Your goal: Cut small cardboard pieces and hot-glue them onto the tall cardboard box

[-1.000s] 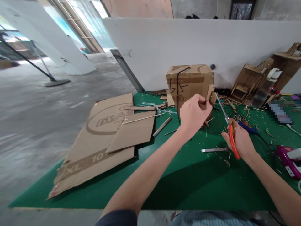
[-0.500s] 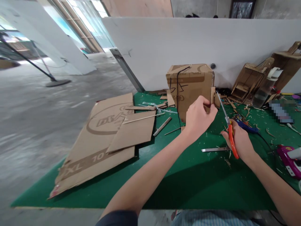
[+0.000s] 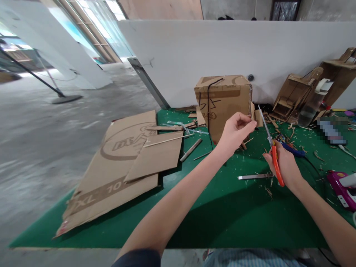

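My left hand (image 3: 235,131) pinches a small piece of cardboard (image 3: 258,118) between thumb and fingers, just off the right edge of a cardboard box (image 3: 226,102). The box carries black marker writing, and a black cord (image 3: 208,111) runs down its front. In my right hand (image 3: 286,163) is a pair of scissors (image 3: 274,154) with orange handles; the blades point up and away, close beside the pinched piece. Whether the blades touch it I cannot tell. A flat metal blade (image 3: 254,177) lies on the green tabletop below the scissors.
Cardboard sheets (image 3: 119,148) lie on the left of the green table (image 3: 211,222). Scraps and a blue-handled tool (image 3: 294,150) lie right of the box. Farther right are a clear bottle (image 3: 311,105), a phone (image 3: 332,131) and a purple device (image 3: 340,189). A white partition (image 3: 172,59) stands behind.
My left fingers have shifted slightly on the small cardboard piece, with the thumb now stretched out more. Thin scraps now show beneath that hand. The scissors have moved only slightly.
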### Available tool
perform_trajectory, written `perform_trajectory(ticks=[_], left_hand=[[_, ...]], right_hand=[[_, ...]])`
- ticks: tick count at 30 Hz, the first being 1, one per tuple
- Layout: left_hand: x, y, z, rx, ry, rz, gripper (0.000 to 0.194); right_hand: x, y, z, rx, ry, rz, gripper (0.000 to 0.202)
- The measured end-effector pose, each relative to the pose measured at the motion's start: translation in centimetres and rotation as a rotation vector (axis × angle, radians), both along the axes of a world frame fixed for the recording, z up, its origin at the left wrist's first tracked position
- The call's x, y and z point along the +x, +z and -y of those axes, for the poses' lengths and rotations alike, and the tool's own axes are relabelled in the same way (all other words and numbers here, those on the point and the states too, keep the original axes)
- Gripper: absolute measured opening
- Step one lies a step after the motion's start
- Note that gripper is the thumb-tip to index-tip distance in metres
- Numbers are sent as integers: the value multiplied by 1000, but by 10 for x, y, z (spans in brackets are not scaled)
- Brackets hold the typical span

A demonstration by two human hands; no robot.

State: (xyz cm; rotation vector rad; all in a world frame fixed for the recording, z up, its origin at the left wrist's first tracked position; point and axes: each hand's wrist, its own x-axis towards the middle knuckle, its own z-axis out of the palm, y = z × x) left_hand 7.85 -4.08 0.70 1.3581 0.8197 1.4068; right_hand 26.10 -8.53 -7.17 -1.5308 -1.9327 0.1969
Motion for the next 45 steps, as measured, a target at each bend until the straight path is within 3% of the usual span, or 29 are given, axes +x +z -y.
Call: perform_trajectory(ticks=[4,14,23,45], left_hand=[[-2,-4,-5,2,-70,77,25],[-5,-8,-11,186,-42,15,25],[-6,-7,-10,198,-26,-67,27],[-6,-12,-16,194,-16,38,27]], right_hand=[[4,-3,-1,35,23,-23,54],[9,-3,-3,187,123,-57,51],[9,-2,-2,164,94,-43,54],[9,-4,-1,171,90,-37,55]])
